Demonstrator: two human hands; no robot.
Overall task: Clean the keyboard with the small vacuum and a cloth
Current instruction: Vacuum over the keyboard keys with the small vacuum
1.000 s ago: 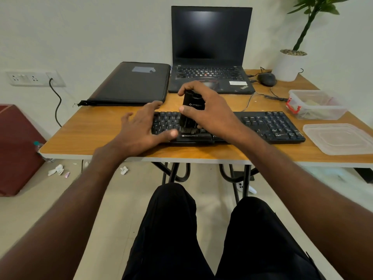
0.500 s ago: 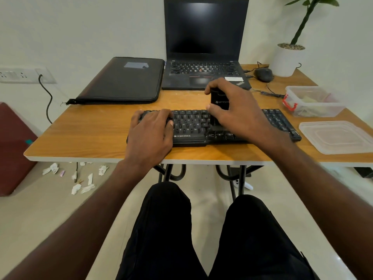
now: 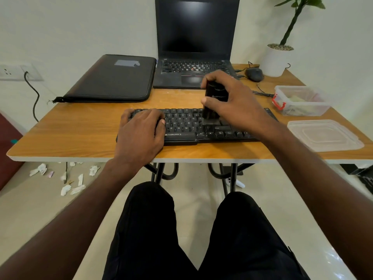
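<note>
Two stages to this job, vacuuming and wiping; by the look of it only the first is in hand. Item, keyboard: black, lying flat at the near edge of the desk, directly in front of the open laptop. Item, small vacuum: black, held upright over the right-of-centre keys of the keyboard, its lower end down on or just above the key tops; contact cannot be told. Item, right hand: fingers curled round the vacuum body, thumb at its near side, a firm wrap. Item, left hand: laid flat over the keyboard's left end, fingers nearly straight and holding nothing, seemingly steadying the board. Item, cloth: none identified in view; something pale lies inside the clear lidded-type box to the right of the keyboard, but what it is cannot be told. Its loose lid sits nearer, also right of the keyboard. Behind the keyboard to the left, a black sleeve case. Assessment: vacuum pass part-way along; the keys at the right end and the whole cloth wipe appear outstanding.
</note>
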